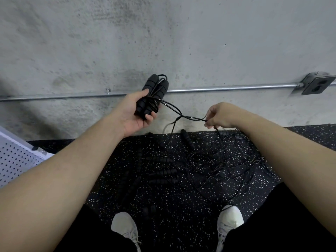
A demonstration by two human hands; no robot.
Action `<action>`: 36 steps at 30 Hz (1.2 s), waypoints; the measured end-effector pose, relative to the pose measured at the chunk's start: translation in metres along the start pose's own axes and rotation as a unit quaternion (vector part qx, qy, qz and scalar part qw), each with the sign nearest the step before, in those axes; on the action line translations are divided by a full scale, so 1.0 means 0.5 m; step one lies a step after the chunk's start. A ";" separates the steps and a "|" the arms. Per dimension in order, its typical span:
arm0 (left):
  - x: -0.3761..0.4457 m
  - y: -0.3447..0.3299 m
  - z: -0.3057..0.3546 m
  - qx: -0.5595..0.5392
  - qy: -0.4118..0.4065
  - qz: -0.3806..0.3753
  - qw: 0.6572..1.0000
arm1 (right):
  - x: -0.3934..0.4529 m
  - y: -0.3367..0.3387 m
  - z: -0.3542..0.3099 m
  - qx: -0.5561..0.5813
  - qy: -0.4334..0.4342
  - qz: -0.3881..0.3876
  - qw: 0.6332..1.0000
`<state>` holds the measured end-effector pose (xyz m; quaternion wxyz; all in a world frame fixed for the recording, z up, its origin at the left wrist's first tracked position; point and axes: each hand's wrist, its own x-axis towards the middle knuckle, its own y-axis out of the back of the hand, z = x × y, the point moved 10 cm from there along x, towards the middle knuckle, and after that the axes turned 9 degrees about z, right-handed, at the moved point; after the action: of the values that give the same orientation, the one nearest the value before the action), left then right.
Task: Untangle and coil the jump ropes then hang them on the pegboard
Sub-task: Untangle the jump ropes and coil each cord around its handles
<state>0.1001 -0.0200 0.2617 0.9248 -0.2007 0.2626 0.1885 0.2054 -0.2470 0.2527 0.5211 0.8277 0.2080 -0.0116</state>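
My left hand (135,113) grips two black foam handles (153,94) of a jump rope, held upright with coils of its thin black cord wrapped between them. The cord (181,116) runs from the handles to the right, where my right hand (221,115) pinches it between fingertips. Below, a tangle of several black jump ropes (209,166) lies on the speckled black floor, with loose handles (163,172) spread at its left side. A white pegboard (16,159) shows at the left edge.
A grey concrete wall rises ahead, with a metal conduit (227,88) running across it to an outlet box (318,84) at the right. My two white shoes (125,228) stand on the rubber floor near the bottom of the view.
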 end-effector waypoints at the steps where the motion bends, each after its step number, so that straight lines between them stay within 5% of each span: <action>1: -0.001 -0.003 -0.004 0.010 0.000 0.001 1.000 | -0.005 0.000 -0.008 -0.022 0.011 -0.004 1.000; 6: -0.002 -0.024 -0.025 0.054 -0.009 0.005 0.998 | -0.052 -0.032 -0.094 0.078 0.103 -0.086 0.988; 12: -0.007 -0.064 -0.050 0.077 0.007 -0.030 0.997 | -0.034 -0.020 -0.160 0.199 0.162 0.004 0.967; 16: -0.011 -0.061 -0.043 0.071 0.006 -0.040 0.997 | -0.041 -0.016 -0.165 0.282 0.186 -0.024 0.941; 25: -0.024 -0.068 -0.039 0.051 0.008 -0.055 0.997 | -0.071 -0.074 -0.179 0.267 0.181 -0.101 0.941; 36: -0.034 -0.048 -0.017 -0.006 0.017 -0.055 0.998 | -0.081 -0.020 -0.189 0.286 0.195 -0.073 0.935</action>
<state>0.0941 -0.0486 0.2712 0.9279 -0.2239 0.2656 0.1352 0.1464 -0.1749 0.2968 0.2097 0.9102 0.3532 0.0534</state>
